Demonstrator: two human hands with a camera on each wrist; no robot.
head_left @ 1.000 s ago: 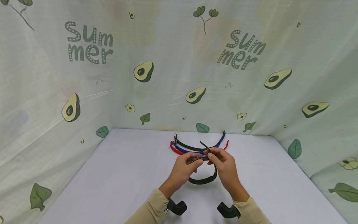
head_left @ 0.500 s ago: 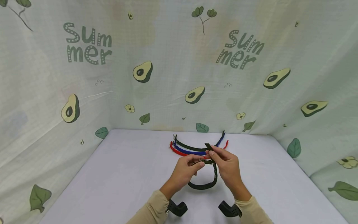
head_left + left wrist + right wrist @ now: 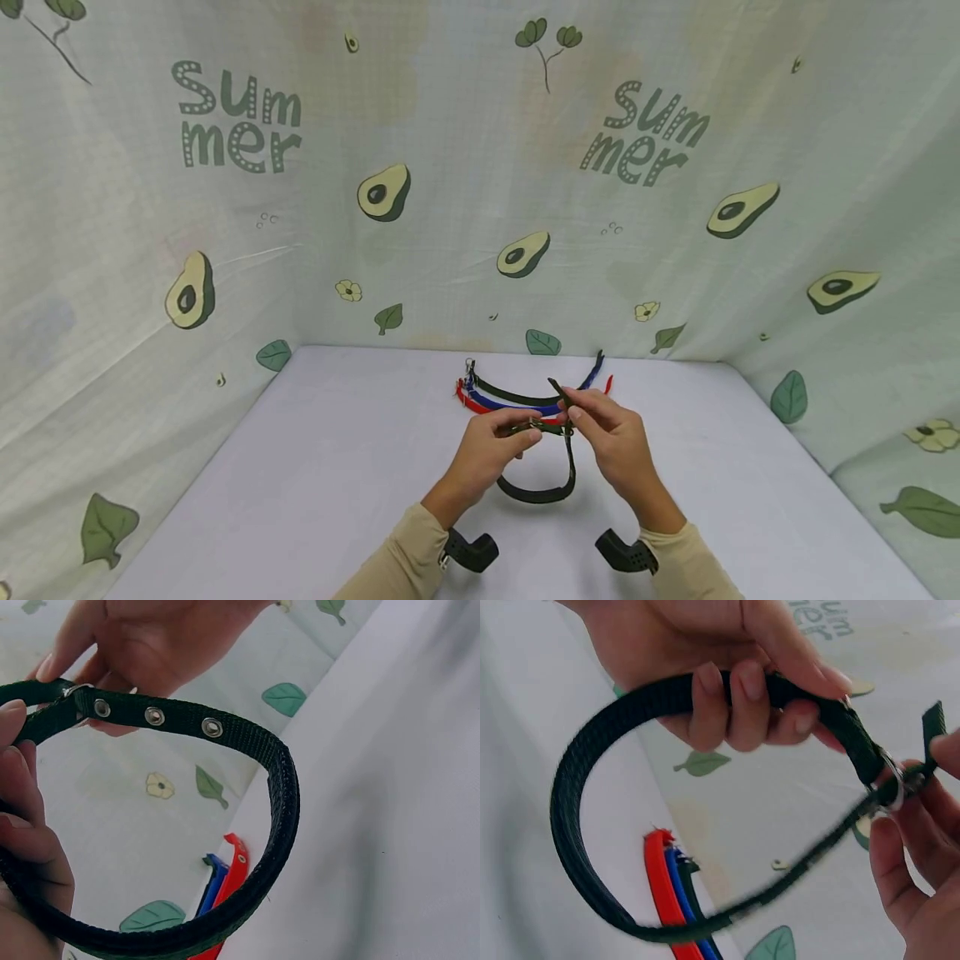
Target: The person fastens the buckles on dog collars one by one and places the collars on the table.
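A dark green webbing collar (image 3: 536,497) hangs in a loop between both hands, above the table. My left hand (image 3: 483,450) grips its buckle end, with several fingers curled round the band in the right wrist view. My right hand (image 3: 615,433) pinches the free end of the strap, whose tip (image 3: 934,724) sticks up past the fingers. The strap passes through a metal ring (image 3: 896,784), close to my right fingertips. Metal-rimmed eyelets (image 3: 154,716) line the strap in the left wrist view. The buckle is mostly hidden by my left fingers.
Behind the hands, a red collar (image 3: 472,404), a blue collar (image 3: 495,403) and another dark green collar (image 3: 517,395) lie side by side on the white table (image 3: 337,467). A printed cloth (image 3: 442,125) hangs along the table's back and sides.
My hands have drawn slightly apart, the right one shifting right and the left one left. The strap tip has turned in my right fingers, and the hanging loop has swung a little left.
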